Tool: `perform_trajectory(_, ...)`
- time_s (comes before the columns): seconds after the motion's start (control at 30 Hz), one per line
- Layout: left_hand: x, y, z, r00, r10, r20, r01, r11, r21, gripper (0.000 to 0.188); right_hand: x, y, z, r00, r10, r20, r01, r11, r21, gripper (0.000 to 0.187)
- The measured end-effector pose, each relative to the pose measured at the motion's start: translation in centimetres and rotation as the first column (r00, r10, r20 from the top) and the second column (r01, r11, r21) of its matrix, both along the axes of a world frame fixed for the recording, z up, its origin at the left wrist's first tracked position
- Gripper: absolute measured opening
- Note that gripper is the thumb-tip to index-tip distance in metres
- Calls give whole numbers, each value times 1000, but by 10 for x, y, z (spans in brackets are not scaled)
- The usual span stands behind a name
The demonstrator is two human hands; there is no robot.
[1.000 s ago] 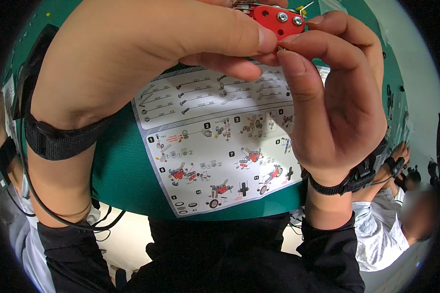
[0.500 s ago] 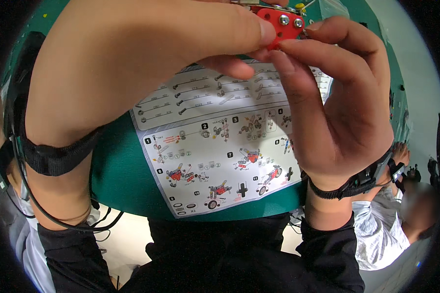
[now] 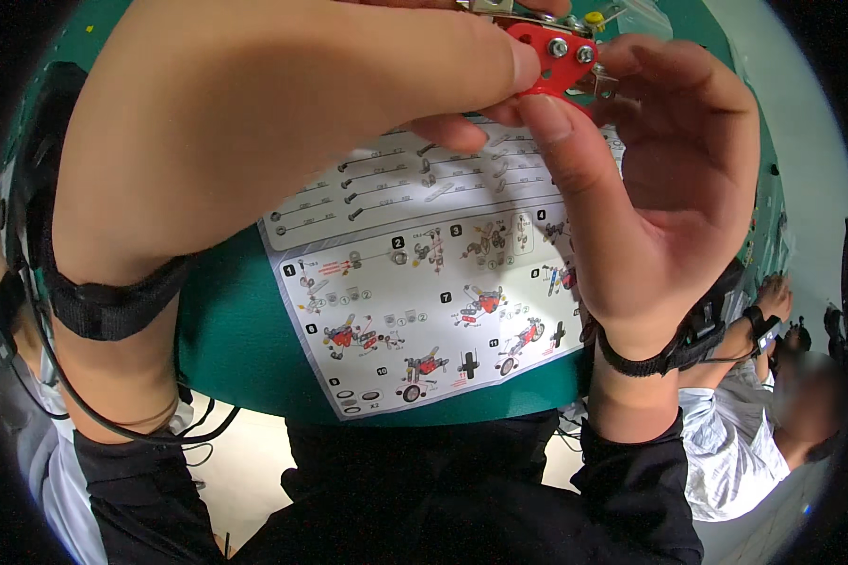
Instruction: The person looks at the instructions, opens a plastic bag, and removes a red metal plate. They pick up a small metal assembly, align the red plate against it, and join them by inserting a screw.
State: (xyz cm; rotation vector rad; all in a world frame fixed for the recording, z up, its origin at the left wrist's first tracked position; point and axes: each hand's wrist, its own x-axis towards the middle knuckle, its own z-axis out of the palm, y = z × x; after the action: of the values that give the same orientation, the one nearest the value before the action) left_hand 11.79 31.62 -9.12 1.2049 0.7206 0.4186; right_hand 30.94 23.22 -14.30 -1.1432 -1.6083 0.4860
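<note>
Head view: we see the red part up in the hands, just past the sheet's far edge as seen. Left hand comes in from left of the sheet, closed on the red part, thumb flat on its face; another fingertip pokes out over the sheet's far edge. Right hand, over the sheet's right side, is half curled, thumb at the red part's lower edge, fingers bent round behind; we can't tell how firmly they grip. We count two screws on the red face, plus a bracket sticking out toward the right fingers. Yellow piece and clear bag show farther past the sheet. Sheet lies on the green table, printed with diagrams. Black straps circle both wrists. Right of the sheet, we see another person's white shirt.
</note>
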Motion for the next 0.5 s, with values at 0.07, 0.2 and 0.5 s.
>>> perform_trajectory(0.07,0,1,1,1000,-2,-2,2,1000,6,36,-9,3,4,989,75,-125,-76,997,-5,54)
perform_trajectory(0.2,2,2,1,1000,-3,-7,3,1000,16,35,-6,1,8,944,122,-308,-172,975,-139,55)
perform_trajectory(0.5,5,-2,3,1000,16,-20,-14,997,82,33,-15,-10,15,892,-24,-452,-106,960,-259,55)
